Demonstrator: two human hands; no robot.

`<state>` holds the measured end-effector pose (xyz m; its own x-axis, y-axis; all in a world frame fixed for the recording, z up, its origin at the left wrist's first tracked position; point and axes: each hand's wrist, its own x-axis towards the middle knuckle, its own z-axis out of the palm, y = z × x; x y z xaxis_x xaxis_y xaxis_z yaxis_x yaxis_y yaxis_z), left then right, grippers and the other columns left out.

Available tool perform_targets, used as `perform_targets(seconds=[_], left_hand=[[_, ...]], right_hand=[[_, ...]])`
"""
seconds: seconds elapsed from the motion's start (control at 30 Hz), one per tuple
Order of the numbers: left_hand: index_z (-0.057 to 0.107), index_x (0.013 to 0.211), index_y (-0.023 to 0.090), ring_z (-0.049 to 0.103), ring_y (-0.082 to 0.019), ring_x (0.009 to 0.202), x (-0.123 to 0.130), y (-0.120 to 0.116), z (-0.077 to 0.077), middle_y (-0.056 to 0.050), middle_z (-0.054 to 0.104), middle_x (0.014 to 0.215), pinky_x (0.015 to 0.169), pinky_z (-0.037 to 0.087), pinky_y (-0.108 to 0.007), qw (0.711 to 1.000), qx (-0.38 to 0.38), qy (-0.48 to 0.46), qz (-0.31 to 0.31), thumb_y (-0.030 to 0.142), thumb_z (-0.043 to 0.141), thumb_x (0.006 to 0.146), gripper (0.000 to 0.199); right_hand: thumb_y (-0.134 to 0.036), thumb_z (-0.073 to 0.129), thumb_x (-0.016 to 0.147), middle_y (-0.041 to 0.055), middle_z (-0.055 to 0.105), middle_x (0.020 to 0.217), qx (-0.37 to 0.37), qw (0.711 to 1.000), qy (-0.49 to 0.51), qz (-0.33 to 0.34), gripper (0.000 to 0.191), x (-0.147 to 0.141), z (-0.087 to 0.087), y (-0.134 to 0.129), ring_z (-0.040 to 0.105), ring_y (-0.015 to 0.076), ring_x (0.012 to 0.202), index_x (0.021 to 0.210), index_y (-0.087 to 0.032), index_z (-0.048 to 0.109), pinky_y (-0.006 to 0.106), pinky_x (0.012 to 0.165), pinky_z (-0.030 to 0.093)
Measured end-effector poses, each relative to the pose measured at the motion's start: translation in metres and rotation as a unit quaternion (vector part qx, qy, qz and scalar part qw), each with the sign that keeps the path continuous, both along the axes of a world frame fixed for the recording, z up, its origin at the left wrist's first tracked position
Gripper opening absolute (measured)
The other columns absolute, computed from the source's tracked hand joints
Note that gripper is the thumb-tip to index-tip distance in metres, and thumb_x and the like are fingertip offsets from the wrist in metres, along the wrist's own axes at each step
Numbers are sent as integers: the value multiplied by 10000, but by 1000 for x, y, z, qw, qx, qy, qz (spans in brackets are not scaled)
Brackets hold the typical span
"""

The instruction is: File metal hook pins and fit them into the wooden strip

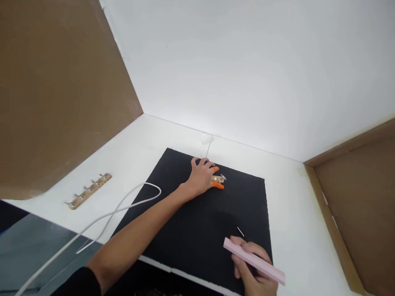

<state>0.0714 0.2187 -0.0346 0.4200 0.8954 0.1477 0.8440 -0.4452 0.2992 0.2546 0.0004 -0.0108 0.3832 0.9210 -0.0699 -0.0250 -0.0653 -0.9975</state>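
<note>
Pink material is seen on a long, straight-sided bar, which is gripped by the curled fingers of the right hand over the near right part of a black mat. Near the mat's far edge, a small wooden piece with a metal hook is partly covered by the left hand. It is flanked by two orange tips; whether these are worn on the fingers cannot be told. The left fingers are loosely bent and spread, and whether the piece is pinched cannot be told either. A round white mark is borne by the wood, too small to be read.

The mat's near edge is set along the front of the white bench, and a bare black stretch is left between the hands. A thin light pin is laid just beyond the right fingers. The mat's left half is crossed by the left forearm, and its left edge by a looped white cable. Farther left, a wooden hook rack is laid. The bench is bounded by a white wall and brown boards.
</note>
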Motion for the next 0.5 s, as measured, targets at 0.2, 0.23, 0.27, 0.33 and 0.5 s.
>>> perform_targets(seconds=[0.2,0.23,0.27,0.33,0.5], left_hand=[[654,1366,178,705,-270,1174,-5,-5,8,-126,673,1386,988,625,-487,1000,1,3,-7,359,686,1049,366],[654,1365,179,705,-269,1174,-4,-5,8,-126,673,1387,989,625,-487,1000,1,3,-11,359,685,1049,364],[655,1364,181,705,-268,1174,-3,-5,8,-126,673,1387,989,625,-486,1000,1,3,-15,359,683,1050,362],[657,1362,182,705,-267,1172,0,-5,7,-126,673,1387,989,626,-484,1000,2,3,-21,358,682,1052,358],[658,1360,185,704,-267,1174,3,-7,4,-126,673,1389,991,625,-484,1000,11,-1,-29,358,681,1052,354]], right_hand=[[-519,925,785,94,838,996,-10,1000,11,-10,396,-9,1,2,566,89,437,925,-233,690,237,387,476],[-531,928,777,91,839,992,-12,1000,13,-12,408,-11,2,2,571,89,444,920,-234,688,231,389,475],[-537,932,770,90,839,989,-13,1000,13,-13,417,-12,2,2,576,89,450,917,-233,687,228,391,477],[-542,936,762,99,839,985,-14,1000,14,-16,430,-13,2,2,583,93,454,914,-227,686,229,390,483],[-532,928,772,128,836,988,-12,1000,12,-11,422,-10,0,1,563,100,424,910,-215,686,251,366,476]])
